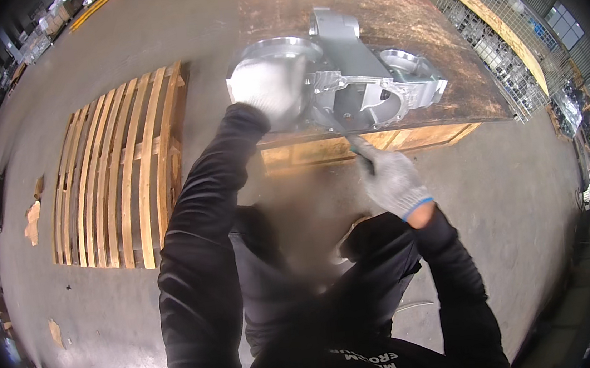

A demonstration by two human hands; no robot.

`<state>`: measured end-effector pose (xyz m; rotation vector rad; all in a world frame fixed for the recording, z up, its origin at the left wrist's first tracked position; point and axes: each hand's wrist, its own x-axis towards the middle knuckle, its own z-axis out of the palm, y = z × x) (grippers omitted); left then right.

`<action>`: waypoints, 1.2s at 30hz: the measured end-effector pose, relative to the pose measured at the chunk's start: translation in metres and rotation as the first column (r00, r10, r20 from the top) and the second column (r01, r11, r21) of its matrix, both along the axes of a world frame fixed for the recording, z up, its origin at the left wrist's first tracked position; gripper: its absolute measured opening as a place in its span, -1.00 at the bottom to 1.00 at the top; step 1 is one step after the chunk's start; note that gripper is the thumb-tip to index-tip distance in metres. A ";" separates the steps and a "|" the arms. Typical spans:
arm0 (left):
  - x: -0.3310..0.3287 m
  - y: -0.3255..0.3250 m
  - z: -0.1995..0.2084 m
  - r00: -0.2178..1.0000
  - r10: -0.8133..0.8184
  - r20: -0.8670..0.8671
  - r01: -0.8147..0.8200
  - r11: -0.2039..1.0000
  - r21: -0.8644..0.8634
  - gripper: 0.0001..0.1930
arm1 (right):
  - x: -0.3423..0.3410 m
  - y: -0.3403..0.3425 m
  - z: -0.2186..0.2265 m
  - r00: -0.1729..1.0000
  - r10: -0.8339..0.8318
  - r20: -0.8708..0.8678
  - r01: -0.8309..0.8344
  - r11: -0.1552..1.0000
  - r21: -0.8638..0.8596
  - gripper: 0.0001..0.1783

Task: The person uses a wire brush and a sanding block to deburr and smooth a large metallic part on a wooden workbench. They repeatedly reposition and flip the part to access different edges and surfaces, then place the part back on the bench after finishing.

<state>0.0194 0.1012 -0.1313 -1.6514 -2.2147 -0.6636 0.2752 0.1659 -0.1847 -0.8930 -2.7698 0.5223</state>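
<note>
A large silver metal casting (pixel 346 56) lies on a brown wooden board, with round openings at both ends and a ribbed, hollow near side. My left hand (pixel 267 86), in a white glove, is against the casting's left ring; its fingers are smeared by motion. In a pale glove with a blue cuff edge, my right hand (pixel 394 181) is closed around the handle of what looks like a file (pixel 335 124). That tool's narrow grey blade points up and left, its tip at the casting's near edge. Whether the tip touches the metal is hard to tell.
The brown board (pixel 438 39) tops a wooden crate (pixel 377 145) in front of me. Left of it a slatted wooden pallet (pixel 117 170) is on the concrete floor. A wire mesh cage (pixel 499 40) with metal parts stands at the far right. My knees are close below the crate.
</note>
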 end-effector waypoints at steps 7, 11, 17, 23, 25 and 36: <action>-0.016 0.019 -0.026 0.990 0.007 -0.140 0.031 0.962 0.272 -0.27 | -0.020 0.024 0.011 0.981 0.124 -0.152 -0.132 0.990 -0.048 -0.51; -0.015 0.016 -0.029 0.980 0.097 -0.176 -0.050 0.966 0.255 -0.40 | -0.011 0.025 0.001 0.936 0.160 -0.312 -0.180 0.983 -0.037 -0.55; -0.017 0.023 -0.027 0.952 0.047 -0.303 0.043 0.958 0.283 -0.47 | -0.011 0.052 -0.021 0.957 0.137 -0.254 -0.199 0.951 -0.237 -0.56; -0.006 0.022 -0.018 0.986 0.154 -0.067 -0.152 0.988 0.042 -0.47 | -0.015 0.053 -0.020 0.915 0.196 -0.351 -0.256 0.958 -0.132 -0.48; -0.005 0.021 -0.018 0.976 0.213 -0.051 -0.216 0.973 -0.077 -0.45 | -0.007 0.055 -0.012 0.960 0.149 -0.237 -0.210 0.944 -0.256 -0.43; -0.016 0.023 -0.032 0.972 0.153 -0.180 -0.138 0.986 0.095 -0.49 | -0.008 0.083 -0.016 0.953 0.166 -0.253 -0.289 0.747 -0.599 -0.44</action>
